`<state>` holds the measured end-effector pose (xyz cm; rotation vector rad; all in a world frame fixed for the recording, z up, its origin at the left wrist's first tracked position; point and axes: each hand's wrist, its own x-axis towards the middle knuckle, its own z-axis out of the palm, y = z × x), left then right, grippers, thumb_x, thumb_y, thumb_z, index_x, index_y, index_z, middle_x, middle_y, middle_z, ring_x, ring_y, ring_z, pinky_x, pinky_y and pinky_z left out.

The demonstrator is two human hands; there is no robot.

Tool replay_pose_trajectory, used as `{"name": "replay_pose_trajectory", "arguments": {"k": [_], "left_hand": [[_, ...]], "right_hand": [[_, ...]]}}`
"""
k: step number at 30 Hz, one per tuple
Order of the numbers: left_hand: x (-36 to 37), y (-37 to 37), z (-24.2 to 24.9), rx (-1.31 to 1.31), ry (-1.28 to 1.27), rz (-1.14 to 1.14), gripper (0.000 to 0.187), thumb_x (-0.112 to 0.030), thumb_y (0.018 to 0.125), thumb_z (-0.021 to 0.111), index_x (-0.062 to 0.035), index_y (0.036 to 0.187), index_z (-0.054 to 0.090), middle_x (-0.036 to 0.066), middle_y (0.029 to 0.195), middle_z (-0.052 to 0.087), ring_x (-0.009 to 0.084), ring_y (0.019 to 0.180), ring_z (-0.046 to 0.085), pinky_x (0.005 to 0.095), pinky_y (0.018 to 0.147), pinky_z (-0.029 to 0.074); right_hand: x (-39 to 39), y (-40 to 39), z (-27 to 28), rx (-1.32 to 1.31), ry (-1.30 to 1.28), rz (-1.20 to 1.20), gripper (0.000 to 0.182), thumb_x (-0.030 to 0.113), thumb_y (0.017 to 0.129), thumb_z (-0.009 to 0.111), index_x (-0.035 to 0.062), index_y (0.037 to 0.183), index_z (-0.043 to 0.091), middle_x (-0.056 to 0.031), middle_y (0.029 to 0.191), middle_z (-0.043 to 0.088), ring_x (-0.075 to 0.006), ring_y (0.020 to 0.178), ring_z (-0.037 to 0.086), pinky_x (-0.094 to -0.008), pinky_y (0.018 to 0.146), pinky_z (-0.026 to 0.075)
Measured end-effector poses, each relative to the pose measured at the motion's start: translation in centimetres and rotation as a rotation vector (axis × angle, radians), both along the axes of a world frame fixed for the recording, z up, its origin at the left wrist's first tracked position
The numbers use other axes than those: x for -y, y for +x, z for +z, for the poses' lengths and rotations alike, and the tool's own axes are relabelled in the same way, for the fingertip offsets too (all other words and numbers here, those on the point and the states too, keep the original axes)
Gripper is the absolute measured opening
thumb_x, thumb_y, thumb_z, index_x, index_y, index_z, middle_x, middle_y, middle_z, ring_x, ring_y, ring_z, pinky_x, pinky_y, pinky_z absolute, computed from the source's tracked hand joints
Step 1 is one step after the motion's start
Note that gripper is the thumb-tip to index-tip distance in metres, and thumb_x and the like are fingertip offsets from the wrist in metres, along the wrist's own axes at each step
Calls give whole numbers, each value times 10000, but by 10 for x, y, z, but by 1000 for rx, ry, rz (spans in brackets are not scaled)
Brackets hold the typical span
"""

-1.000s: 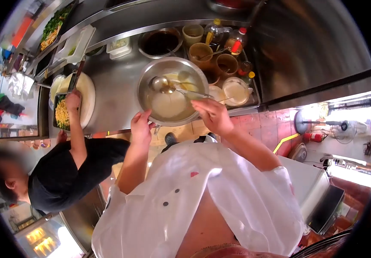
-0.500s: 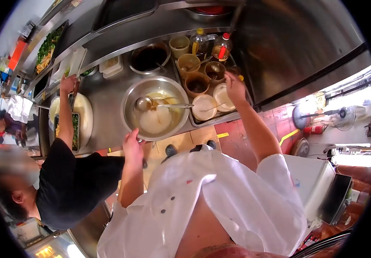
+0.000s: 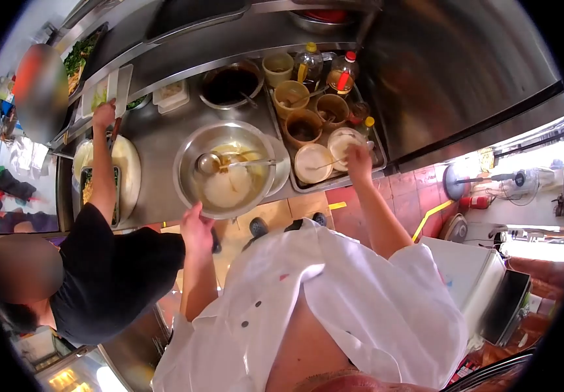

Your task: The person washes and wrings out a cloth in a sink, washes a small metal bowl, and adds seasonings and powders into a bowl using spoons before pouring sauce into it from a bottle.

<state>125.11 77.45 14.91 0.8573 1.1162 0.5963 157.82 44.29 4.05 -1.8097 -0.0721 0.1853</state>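
A wide metal bowl [image 3: 187,189] holds pale liquid, with a ladle [image 3: 249,163] resting across it. My left hand [image 3: 197,232] grips the bowl's near rim, thumb on top. Over the white-filled tubs at the right is my right hand [image 3: 360,163], its fingers drawn together at the edge of the farther white tub [image 3: 346,138]. A thin handle [image 3: 333,162] rises from the nearer white tub [image 3: 313,171] and reaches toward those fingers; whether they hold it is hidden. Behind them, brown pots [image 3: 302,127] contain dark seasonings and spoons.
A metal tray [image 3: 377,157] carries the tubs, pots and bottles [image 3: 343,72]. Behind the bowl stands a basin of dark liquid [image 3: 232,85]. At the left, a co-worker in a black shirt [image 3: 122,274] reaches over a round pale board [image 3: 128,173] toward a white container [image 3: 123,91].
My right hand has come down from beside the brown pots to the white tubs. The metal bowl has shifted left, uncovering a round pale rim on its right side.
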Motion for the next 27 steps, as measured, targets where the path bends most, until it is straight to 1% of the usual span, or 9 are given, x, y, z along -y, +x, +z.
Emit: {"name": "replay_pose_trajectory", "arguments": {"k": [2,7,10,14,18,20,21,24,27], "left_hand": [[-2,-1,-1,-39,-60,30,152,-230,905,649,-81,921,627,-2,724,519,153,637,517,312,519,420],[-6,3,6,-71,-60,35,157,-253,906,651,-101,907,611,-13,681,469,134,586,473,297,487,387],[-12,4,14,4,-117,-26,171,-159,897,674,-83,1004,564,26,945,595,179,875,588,382,776,516],[-15,-10,-16,85,193,-161,167,-177,891,685,-100,983,569,14,936,596,168,892,585,394,802,517],[-11,-9,0,-9,251,-152,187,-184,879,687,-79,1007,600,37,974,612,189,941,591,399,849,512],[-18,-4,11,83,-141,-41,308,-160,843,707,-31,1106,613,94,1082,620,241,1032,595,417,909,501],[-17,-4,16,108,-119,-94,275,-227,880,692,-68,1072,573,42,1064,586,189,1030,564,424,909,487],[-19,-4,11,51,-125,-47,106,-165,925,624,-78,985,622,28,983,645,179,951,610,410,846,521],[-16,-7,8,116,-132,34,103,-163,921,631,-76,973,616,31,975,642,181,944,615,413,836,525]], "right_hand": [[1,-21,-25,-121,71,101,257,204,988,558,3,1132,629,-69,897,681,-115,704,631,-264,604,507],[-24,-46,-2,-274,78,240,244,202,983,580,1,1110,635,-55,879,675,-114,705,616,-247,637,505],[-37,-54,20,-288,46,305,252,214,983,589,1,1110,635,-53,884,677,-107,692,599,-243,643,501],[-31,-70,9,-244,1,350,219,216,983,597,11,1044,641,-28,837,665,-82,683,576,-241,609,480],[-11,-90,0,-321,-82,456,206,229,991,585,37,973,656,-14,786,644,-82,637,553,-245,567,465],[-3,-100,6,-337,-186,503,206,235,995,580,44,969,654,-5,756,630,-83,630,549,-250,559,460],[-1,-106,10,-367,-202,499,204,235,994,581,44,978,651,-7,767,631,-84,637,554,-250,565,463],[-1,-118,27,-390,-255,493,202,234,993,581,41,1006,640,-14,804,637,-89,659,570,-252,581,473],[1,-118,21,-395,-196,525,190,221,996,571,43,1034,627,-30,878,654,-105,688,591,-255,605,485]]}}
